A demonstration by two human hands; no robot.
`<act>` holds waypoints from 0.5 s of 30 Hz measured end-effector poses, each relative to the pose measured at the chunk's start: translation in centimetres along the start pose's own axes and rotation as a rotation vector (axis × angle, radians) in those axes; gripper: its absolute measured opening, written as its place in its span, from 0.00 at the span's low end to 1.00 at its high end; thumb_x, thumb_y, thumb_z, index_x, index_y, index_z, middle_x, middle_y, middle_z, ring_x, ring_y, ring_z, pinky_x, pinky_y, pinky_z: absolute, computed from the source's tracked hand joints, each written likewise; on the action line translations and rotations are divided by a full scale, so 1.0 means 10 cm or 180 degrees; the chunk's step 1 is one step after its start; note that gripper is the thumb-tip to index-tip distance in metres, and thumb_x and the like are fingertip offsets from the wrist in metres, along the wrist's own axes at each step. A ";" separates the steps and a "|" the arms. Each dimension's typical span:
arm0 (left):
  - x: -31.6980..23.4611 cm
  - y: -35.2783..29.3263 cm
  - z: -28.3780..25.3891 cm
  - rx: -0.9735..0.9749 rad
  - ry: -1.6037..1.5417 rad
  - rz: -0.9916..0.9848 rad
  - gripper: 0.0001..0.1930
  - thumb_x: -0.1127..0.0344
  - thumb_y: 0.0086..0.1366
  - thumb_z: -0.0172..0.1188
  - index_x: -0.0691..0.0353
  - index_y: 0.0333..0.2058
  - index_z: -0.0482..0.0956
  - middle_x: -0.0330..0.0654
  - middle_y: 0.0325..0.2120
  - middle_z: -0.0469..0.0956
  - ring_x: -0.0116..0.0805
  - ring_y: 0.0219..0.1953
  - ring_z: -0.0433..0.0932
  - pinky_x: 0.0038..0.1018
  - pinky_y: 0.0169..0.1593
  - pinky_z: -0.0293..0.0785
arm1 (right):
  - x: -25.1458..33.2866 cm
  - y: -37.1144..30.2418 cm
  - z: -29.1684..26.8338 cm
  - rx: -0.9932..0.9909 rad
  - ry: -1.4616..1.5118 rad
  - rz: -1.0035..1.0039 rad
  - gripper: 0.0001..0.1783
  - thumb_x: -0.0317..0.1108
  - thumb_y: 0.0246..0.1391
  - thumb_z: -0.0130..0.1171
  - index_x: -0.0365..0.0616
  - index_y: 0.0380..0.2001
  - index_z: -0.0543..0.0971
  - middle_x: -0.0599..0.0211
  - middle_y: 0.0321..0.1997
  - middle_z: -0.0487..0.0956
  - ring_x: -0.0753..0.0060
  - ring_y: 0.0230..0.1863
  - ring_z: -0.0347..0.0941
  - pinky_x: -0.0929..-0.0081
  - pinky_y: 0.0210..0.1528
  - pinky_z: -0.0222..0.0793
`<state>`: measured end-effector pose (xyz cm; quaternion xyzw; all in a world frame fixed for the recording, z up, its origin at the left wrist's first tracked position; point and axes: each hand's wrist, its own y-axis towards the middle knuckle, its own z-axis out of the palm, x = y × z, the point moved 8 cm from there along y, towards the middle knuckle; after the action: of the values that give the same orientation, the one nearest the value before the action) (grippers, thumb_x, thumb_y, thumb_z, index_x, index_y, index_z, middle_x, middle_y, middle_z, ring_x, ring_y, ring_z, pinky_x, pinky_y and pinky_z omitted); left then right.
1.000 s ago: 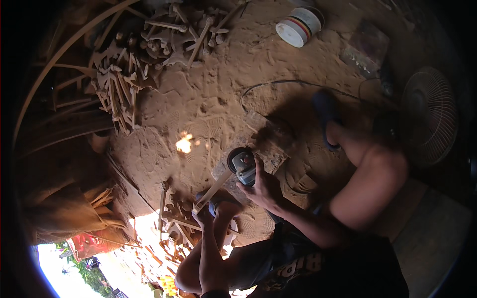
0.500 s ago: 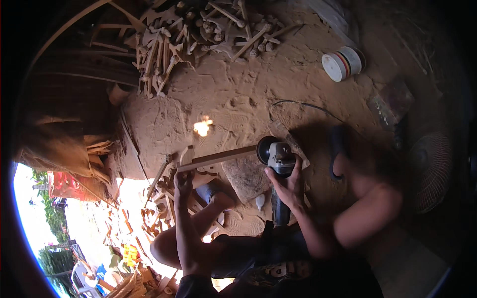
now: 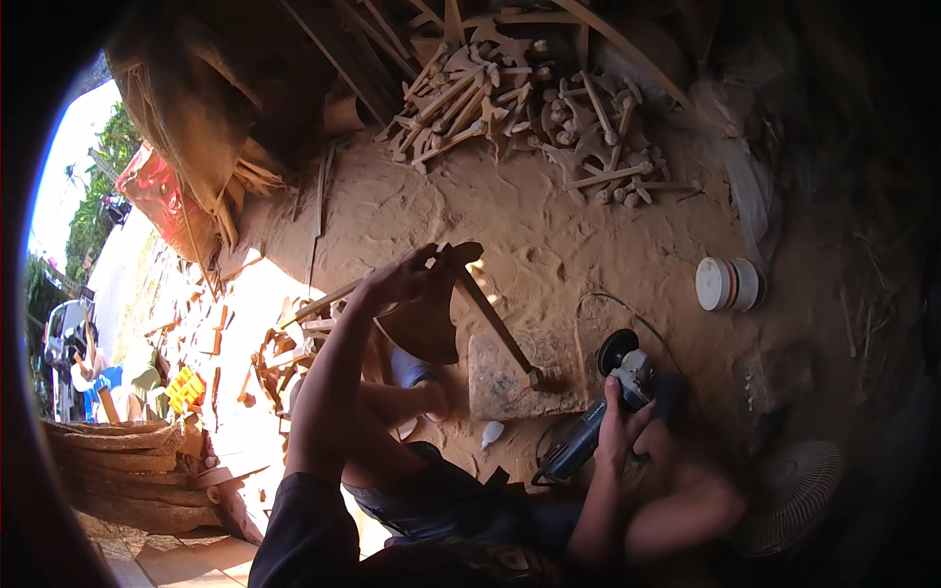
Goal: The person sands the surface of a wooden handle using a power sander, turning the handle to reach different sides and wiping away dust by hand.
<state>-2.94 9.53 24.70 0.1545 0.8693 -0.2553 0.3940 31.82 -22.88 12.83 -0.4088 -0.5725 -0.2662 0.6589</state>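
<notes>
My left hand (image 3: 397,281) is closed around the head end of a wooden axe (image 3: 495,321) with a fan-shaped blade and a long straight handle. The handle slants down to the right, its knobbed end over a stone block (image 3: 495,387); whether it touches the stone I cannot tell. In my right hand (image 3: 616,431) is an angle grinder (image 3: 578,443), held by its body with its dark round disc up and away from me. The disc stands to the right of the axe handle, apart from it. A small white bottle (image 3: 492,433) lies in front of the block.
Wooden axes and handles are heaped (image 3: 470,93) at the back, and more wood pieces (image 3: 279,358) lie at my left. A white striped bucket (image 3: 725,284) lies on the sandy ground at the right. A round fan (image 3: 789,495) is near my right knee. The grinder's cord (image 3: 627,306) loops behind it.
The axe handle has come away from the grinder's disc and now tilts downward. My left hand has risen with the axe; the grinder has moved to the right. The whole view has turned.
</notes>
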 end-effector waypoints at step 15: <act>0.17 0.21 1.27 0.1386 -0.4319 0.0865 0.34 0.27 0.76 0.49 0.47 0.61 0.78 0.44 0.53 0.82 0.42 0.54 0.82 0.48 0.61 0.76 | 0.10 0.03 -0.02 -0.0030 0.0042 -0.0125 0.58 0.46 0.59 0.78 0.37 0.81 0.54 0.49 0.77 0.68 0.56 0.75 0.67 0.59 0.76 0.62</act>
<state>4.65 4.17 15.64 0.1437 0.3360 -0.4110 0.8352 32.35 -22.81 13.73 -0.3988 -0.5748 -0.2845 0.6555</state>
